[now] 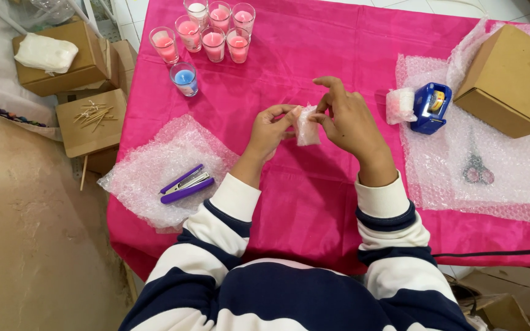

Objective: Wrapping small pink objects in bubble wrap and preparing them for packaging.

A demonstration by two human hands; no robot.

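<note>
Both grips pinch a small bubble-wrapped bundle (307, 125), left hand (269, 130) and right hand (349, 119) holding it above the pink-clothed tabletop (314, 202), its wrap seemingly on, while seven glass candles (207, 34) stand unwrapped.

One head-worn camera looked steeply down, close over the pink table (314, 202), facing away from the striped sleeves at the bottom edge; no second view.
</note>
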